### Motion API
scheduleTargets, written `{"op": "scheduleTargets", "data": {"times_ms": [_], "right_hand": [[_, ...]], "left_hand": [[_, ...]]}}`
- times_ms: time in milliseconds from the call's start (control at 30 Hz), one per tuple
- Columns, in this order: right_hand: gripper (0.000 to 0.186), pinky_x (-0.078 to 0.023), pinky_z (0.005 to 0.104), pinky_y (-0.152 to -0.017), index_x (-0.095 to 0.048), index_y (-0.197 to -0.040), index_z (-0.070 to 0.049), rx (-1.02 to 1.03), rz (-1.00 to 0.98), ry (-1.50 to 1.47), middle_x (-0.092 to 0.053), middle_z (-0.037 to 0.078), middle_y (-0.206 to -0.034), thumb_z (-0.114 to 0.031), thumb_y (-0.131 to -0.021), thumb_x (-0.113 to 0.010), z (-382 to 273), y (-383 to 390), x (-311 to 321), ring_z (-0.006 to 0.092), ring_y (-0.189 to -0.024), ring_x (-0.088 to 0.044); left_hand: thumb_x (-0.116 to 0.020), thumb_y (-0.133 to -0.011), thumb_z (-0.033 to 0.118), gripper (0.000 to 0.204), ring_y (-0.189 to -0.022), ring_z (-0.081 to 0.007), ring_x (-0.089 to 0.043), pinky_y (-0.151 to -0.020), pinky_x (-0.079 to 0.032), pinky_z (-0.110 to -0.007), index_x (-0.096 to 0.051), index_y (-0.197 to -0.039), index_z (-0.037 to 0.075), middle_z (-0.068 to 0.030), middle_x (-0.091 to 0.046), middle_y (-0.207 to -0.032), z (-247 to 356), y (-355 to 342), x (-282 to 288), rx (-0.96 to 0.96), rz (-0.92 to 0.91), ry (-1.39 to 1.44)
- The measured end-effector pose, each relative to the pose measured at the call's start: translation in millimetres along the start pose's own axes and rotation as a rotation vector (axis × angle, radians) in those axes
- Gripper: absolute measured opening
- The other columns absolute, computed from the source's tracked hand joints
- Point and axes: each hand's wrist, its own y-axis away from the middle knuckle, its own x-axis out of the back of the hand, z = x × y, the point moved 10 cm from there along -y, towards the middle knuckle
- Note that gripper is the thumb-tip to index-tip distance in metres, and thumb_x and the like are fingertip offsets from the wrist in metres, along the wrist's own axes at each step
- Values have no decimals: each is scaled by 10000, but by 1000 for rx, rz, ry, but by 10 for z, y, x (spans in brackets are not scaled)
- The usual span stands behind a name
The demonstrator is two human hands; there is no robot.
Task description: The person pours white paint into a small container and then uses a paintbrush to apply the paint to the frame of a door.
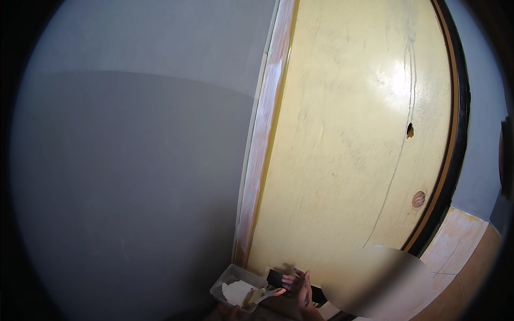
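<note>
- Head view: I've got the left hand (231, 312) grasping a clear tub (227, 275) low by the door frame (259, 144), white paste (235, 292) inside, tool (265, 294) across its rim.
- Right fingers (289, 281) meet something dark (276, 279); I can't tell if they're gripping.
</note>
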Motion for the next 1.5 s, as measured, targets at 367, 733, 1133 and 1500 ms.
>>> {"op": "scheduleTargets", "data": {"times_ms": [367, 733, 1133, 1500], "right_hand": [[428, -498, 340, -920, -614, -1194, -12, 311, -162, 459, -661, 82, -1037, -405, -1029, -653, 46, 541, -425, 202, -997, -624], [202, -447, 294, -693, -607, -881, 1, 346, -156, 878, -594, 76, -830, -88, -914, -785, -10, 584, -1068, 144, -773, -534], [197, -527, 270, -630, -666, -1011, 59, 200, 2, 732, -696, 78, -811, -138, -1022, -670, -253, 452, -1061, 105, -649, -643], [189, -549, 272, -598, -646, -964, 62, 213, 149, 806, -686, 78, -776, -114, -1030, -638, -535, 435, -713, 114, -631, -645]], "left_hand": [[-711, -911, 190, 809, -1331, -322, -508, -1088, -460, -456, -280, -1594, 137, -132, -455, -1502, -154, 105, 178, -112, 43, 178], [-751, -870, 75, 846, -1346, -237, -528, -1097, -464, -403, -276, -1569, 104, -122, -533, -1456, 152, -83, 234, -333, -54, 121], [-722, -837, -48, 818, -1342, -284, -536, -1107, -508, -439, -299, -1521, 106, -174, -490, -1446, 681, 198, 13, -482, -159, 213], [-787, -757, -43, 893, -1266, -235, -582, -1070, -527, -401, -299, -1489, 110, -133, -521, -1369, 685, 126, -24, -492, -183, 116]]}}
